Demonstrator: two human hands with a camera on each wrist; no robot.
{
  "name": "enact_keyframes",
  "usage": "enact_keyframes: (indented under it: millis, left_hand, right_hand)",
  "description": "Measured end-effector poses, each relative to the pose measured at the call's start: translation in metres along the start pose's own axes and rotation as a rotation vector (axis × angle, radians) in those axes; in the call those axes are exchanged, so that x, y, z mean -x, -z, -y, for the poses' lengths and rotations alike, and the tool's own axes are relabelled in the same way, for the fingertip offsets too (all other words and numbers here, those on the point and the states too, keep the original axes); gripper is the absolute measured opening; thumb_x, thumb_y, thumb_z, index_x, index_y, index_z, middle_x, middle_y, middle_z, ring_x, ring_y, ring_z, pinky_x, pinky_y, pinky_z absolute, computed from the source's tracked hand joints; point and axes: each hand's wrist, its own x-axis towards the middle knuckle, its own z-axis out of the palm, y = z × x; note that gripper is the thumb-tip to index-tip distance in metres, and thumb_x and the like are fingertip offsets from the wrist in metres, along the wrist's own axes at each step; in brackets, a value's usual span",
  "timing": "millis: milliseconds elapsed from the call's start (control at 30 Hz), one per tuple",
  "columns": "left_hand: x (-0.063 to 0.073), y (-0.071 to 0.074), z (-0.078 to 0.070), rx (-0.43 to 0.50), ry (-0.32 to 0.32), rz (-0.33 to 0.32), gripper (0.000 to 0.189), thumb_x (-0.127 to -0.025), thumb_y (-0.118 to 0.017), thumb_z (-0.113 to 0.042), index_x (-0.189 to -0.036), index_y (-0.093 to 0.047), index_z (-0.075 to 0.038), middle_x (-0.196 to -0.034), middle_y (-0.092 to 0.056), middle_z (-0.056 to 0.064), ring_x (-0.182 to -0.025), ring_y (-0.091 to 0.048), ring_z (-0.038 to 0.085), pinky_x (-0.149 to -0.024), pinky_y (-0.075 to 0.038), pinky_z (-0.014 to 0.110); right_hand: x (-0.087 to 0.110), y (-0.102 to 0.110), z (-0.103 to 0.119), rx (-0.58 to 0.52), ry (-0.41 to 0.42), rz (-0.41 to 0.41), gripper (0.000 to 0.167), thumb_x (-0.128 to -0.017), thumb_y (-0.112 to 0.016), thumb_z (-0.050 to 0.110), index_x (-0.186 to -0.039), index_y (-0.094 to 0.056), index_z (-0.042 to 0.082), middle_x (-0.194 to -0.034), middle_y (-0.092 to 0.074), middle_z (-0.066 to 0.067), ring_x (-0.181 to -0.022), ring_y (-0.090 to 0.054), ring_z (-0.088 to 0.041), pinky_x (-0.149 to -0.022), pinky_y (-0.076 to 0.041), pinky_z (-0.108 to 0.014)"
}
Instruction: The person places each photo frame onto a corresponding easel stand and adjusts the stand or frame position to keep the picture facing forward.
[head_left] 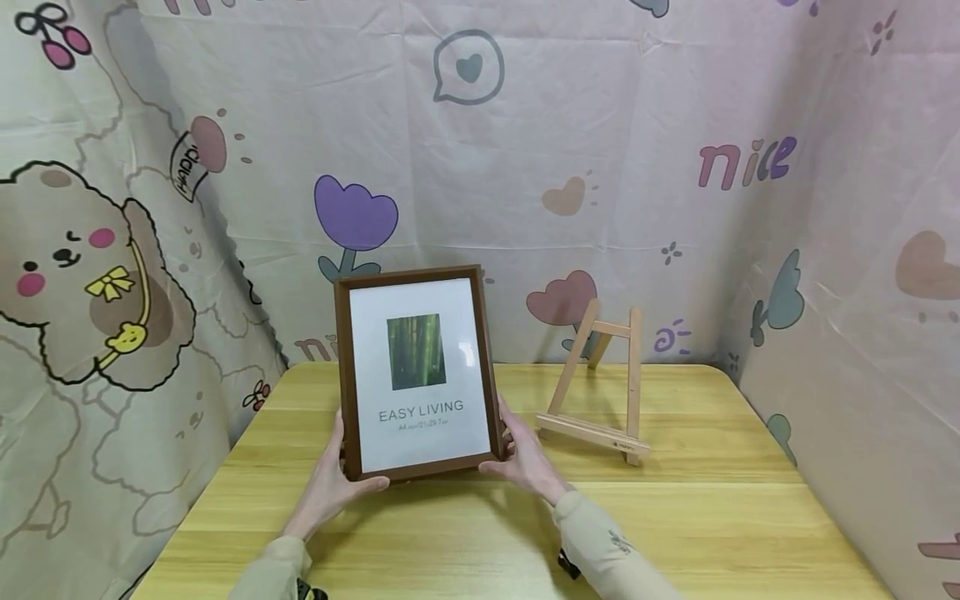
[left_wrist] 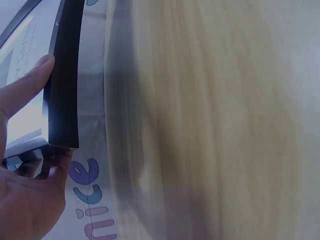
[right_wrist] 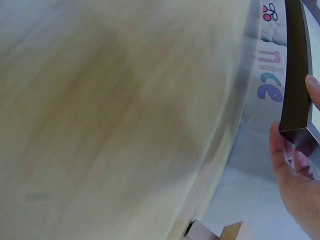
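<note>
A brown picture frame (head_left: pixel 417 375), with a green forest picture and the words EASY LIVING on white, is held up over the table, slightly tilted sideways. My left hand (head_left: pixel 341 471) grips its lower left corner, thumb on the front edge and fingers behind, as the left wrist view also shows around the dark frame edge (left_wrist: pixel 67 75). At the lower right corner my right hand (head_left: pixel 525 454) holds it the same way; in the right wrist view the fingers (right_wrist: pixel 282 150) reach behind the frame's side (right_wrist: pixel 296 70).
A small wooden easel (head_left: pixel 630 383) stands on the table to the right of the frame, its ledge toward me. The wood-grain table (head_left: pixel 720 517) ends at a patterned cloth backdrop (head_left: pixel 637 125), which also hangs along both sides.
</note>
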Motion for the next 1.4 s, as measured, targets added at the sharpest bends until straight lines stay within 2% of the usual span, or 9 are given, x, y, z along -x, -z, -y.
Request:
enact_keyframes:
  millis: [200, 367, 567, 700, 867, 967, 1200, 1300, 1400]
  left_hand:
    - [-0.003, -0.005, -0.005, 0.001, -0.008, -0.001, 0.139, -0.075, -0.09, -0.034, -0.16, 0.02, -0.021, -0.168, -0.003, 0.029, -0.144, -0.028, 0.058, -0.11, -0.037, 0.071]
    - [-0.007, -0.012, -0.011, -0.003, -0.041, -0.015, 0.138, -0.074, -0.09, -0.035, -0.161, 0.017, -0.021, -0.168, -0.007, 0.027, -0.144, -0.03, 0.055, -0.109, -0.039, 0.07]
    - [-0.015, -0.021, -0.017, -0.005, -0.083, -0.027, 0.139, -0.072, -0.091, -0.034, -0.162, 0.013, -0.019, -0.168, -0.007, 0.026, -0.142, -0.036, 0.053, -0.108, -0.043, 0.066]
    - [-0.018, -0.025, -0.022, 0.024, -0.111, -0.025, 0.139, -0.071, -0.092, -0.031, -0.162, 0.012, -0.02, -0.169, -0.005, 0.024, -0.144, -0.034, 0.052, -0.109, -0.043, 0.065]
    - [-0.023, -0.029, -0.028, 0.04, -0.15, -0.025, 0.138, -0.071, -0.093, -0.028, -0.163, 0.01, -0.018, -0.17, -0.005, 0.022, -0.146, -0.031, 0.051, -0.109, -0.043, 0.065]
    - [-0.025, -0.031, -0.031, 0.041, -0.17, -0.026, 0.138, -0.07, -0.093, -0.028, -0.163, 0.009, -0.017, -0.169, -0.004, 0.022, -0.148, -0.028, 0.051, -0.109, -0.043, 0.066]
    - [-0.033, -0.038, -0.038, 0.062, -0.206, -0.026, 0.139, -0.068, -0.094, -0.024, -0.163, 0.007, -0.017, -0.17, -0.001, 0.019, -0.151, -0.022, 0.05, -0.111, -0.04, 0.066]
    - [-0.037, -0.04, -0.042, 0.058, -0.213, -0.025, 0.139, -0.067, -0.094, -0.026, -0.163, 0.007, -0.017, -0.17, -0.002, 0.019, -0.151, -0.022, 0.049, -0.11, -0.041, 0.066]
    - [-0.04, -0.043, -0.046, 0.062, -0.223, -0.019, 0.139, -0.067, -0.095, -0.027, -0.163, 0.006, -0.016, -0.17, -0.002, 0.018, -0.152, -0.022, 0.048, -0.11, -0.041, 0.066]
  right_hand:
    - [0.003, 0.006, -0.002, -0.002, 0.031, -0.035, 0.12, -0.074, -0.088, 0.006, -0.164, -0.009, 0.023, -0.142, -0.052, -0.02, -0.088, -0.056, -0.016, -0.071, -0.056, -0.021]
    - [0.006, 0.013, -0.007, -0.025, 0.051, -0.068, 0.121, -0.071, -0.088, 0.002, -0.164, -0.013, 0.021, -0.124, -0.059, -0.014, -0.088, -0.059, -0.016, -0.074, -0.059, -0.025]
    - [0.01, 0.024, -0.011, -0.042, 0.038, -0.085, 0.121, -0.07, -0.089, 0.001, -0.163, -0.015, 0.021, -0.117, -0.061, -0.012, -0.084, -0.059, -0.014, -0.073, -0.059, -0.025]
    - [0.013, 0.031, -0.011, -0.043, 0.027, -0.099, 0.12, -0.071, -0.089, 0.004, -0.163, -0.015, 0.02, -0.123, -0.06, -0.015, -0.086, -0.059, -0.017, -0.076, -0.06, -0.026]
    - [0.017, 0.039, -0.01, -0.018, -0.007, -0.127, 0.12, -0.071, -0.09, 0.008, -0.163, -0.015, 0.021, -0.147, -0.05, -0.02, -0.103, -0.063, -0.025, -0.09, -0.061, -0.037]
    - [0.018, 0.044, -0.011, -0.04, -0.022, -0.132, 0.121, -0.07, -0.09, 0.006, -0.163, -0.015, 0.023, -0.149, -0.047, -0.021, -0.107, -0.063, -0.028, -0.093, -0.06, -0.038]
    - [0.019, 0.055, -0.013, -0.063, -0.07, -0.133, 0.123, -0.069, -0.09, 0.006, -0.163, -0.015, 0.031, -0.139, -0.053, -0.015, -0.099, -0.061, -0.018, -0.085, -0.058, -0.024]
    - [0.02, 0.06, -0.015, -0.042, -0.078, -0.136, 0.122, -0.07, -0.09, 0.008, -0.163, -0.015, 0.03, -0.14, -0.053, -0.017, -0.105, -0.062, -0.025, -0.089, -0.06, -0.034]
    - [0.022, 0.065, -0.015, -0.014, -0.077, -0.142, 0.121, -0.071, -0.09, 0.011, -0.163, -0.014, 0.028, -0.154, -0.043, -0.02, -0.122, -0.058, -0.036, -0.099, -0.056, -0.049]
